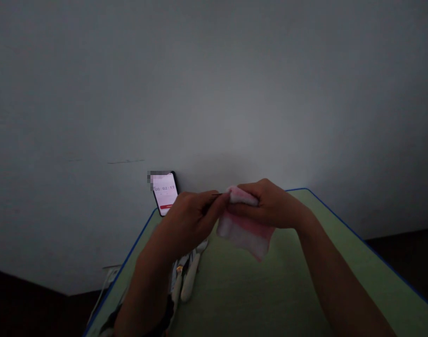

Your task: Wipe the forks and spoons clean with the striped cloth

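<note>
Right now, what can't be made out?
Head view:
Thin item: kind unclear, ends hidden by left hand and cloth.
Cutlery: partly behind left arm.
Phone: top-left pixelated, lower corner behind left hand.
Table: near edge cut off by frame bottom.

Left hand (193,217): bare!
Left forearm (152,267): here's a dark, uneven-edged band (169,310)!
Right hand (275,203): bare too!
Right forearm (329,267): likewise bare!

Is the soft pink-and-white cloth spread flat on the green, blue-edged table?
No, the right hand grips the cloth, its loose part hanging.
</note>
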The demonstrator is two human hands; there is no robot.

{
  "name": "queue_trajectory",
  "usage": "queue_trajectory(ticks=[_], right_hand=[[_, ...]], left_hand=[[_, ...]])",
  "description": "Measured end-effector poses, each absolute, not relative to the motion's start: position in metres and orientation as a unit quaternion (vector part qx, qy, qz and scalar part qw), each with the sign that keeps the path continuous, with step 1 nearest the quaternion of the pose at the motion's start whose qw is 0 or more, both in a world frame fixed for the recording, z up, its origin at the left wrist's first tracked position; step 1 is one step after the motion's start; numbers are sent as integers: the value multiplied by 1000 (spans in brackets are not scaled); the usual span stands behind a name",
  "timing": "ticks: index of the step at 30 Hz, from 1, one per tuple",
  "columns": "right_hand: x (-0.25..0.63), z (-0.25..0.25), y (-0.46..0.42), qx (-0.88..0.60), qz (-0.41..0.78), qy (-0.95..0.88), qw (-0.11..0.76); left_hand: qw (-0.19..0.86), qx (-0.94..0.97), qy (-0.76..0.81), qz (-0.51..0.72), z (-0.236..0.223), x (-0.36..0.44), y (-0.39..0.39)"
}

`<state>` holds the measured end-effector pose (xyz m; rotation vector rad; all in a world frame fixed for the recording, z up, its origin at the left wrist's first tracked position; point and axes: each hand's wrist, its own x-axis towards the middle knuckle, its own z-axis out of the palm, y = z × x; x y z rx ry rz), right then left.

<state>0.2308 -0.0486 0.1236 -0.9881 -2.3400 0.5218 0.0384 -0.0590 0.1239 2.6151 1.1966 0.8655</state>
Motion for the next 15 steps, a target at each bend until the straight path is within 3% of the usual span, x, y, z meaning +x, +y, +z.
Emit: queue_trajectory(ticks=[8,15], right_hand=[[243,126,-50,-385,276,-842,257],[240,130,-53,-394,191,-850,293]], left_hand=[[120,778,477,391,120,16,-52],[234,725,506,404,123,12,-53]])
